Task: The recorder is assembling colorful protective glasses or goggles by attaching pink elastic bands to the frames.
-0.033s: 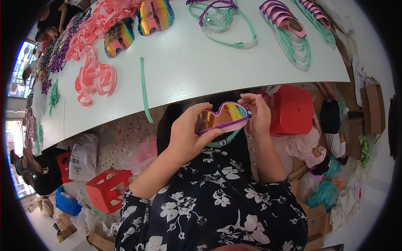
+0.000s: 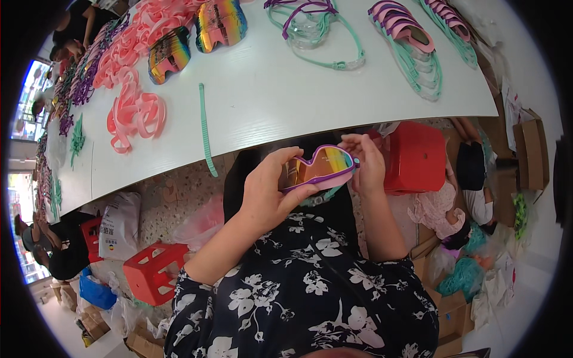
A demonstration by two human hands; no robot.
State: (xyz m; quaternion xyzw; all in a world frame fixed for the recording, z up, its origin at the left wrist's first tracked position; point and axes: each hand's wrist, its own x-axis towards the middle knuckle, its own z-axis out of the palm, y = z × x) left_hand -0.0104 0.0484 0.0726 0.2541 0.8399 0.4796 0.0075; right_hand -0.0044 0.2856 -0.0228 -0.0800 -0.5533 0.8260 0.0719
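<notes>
Over my lap I have swimming goggles (image 2: 327, 169) with a purple frame, a pink inner rim and a mirrored yellow-orange lens. My left hand (image 2: 267, 186) is closed round their left end, the thumb along the lower edge. At their right end, my right hand (image 2: 368, 164) is raised with its fingers apart and loosely curved, close beside the purple side clip; whether it touches there is hard to see. A mint-green strap (image 2: 327, 196) with a clear buckle hangs below the goggles, partly hidden behind them.
On the white table (image 2: 286, 98) lie a loose green strap (image 2: 206, 128), pink gasket strips (image 2: 136, 113), mirrored lens pieces (image 2: 221, 25), green-strapped goggles (image 2: 349, 62) and a row of goggles (image 2: 412, 45). Red stools (image 2: 416, 157) stand beyond my right hand and at lower left. Other people sit nearby.
The strap hanging below the goggles has shifted slightly. Both hands and the goggles stay almost in place.
</notes>
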